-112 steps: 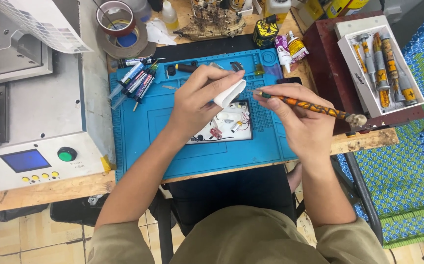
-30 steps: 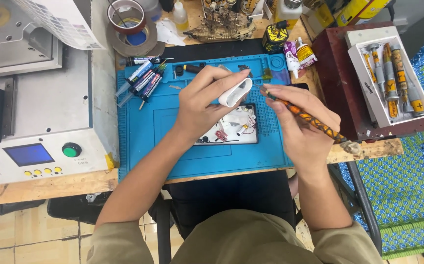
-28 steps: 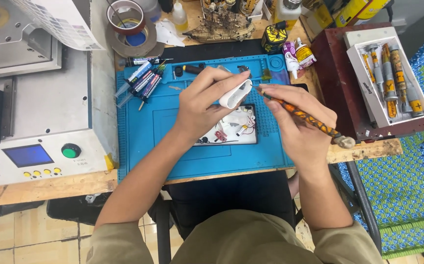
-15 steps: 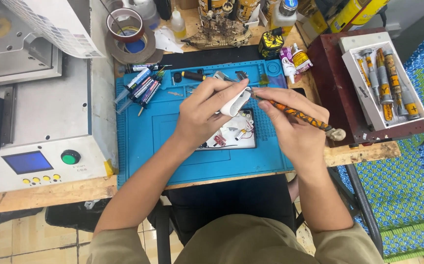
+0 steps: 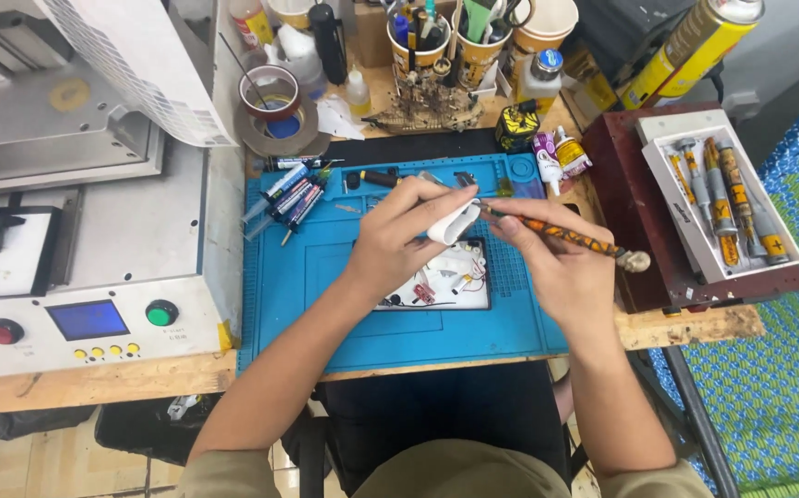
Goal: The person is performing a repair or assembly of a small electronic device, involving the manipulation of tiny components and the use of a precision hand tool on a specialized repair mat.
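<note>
Machine point(image 5: 86, 277) left of mat point(image 5: 325, 304).

Bare left hand point(image 5: 397, 242) and bare right hand point(image 5: 561, 267), no rings or watch. Short khaki sleeves, khaki clothes below.

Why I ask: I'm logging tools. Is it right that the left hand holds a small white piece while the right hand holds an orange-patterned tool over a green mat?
Not quite: the head view shows the mat is blue, not green. The left hand does hold the small white piece, and the right hand the orange-patterned tool.
</note>
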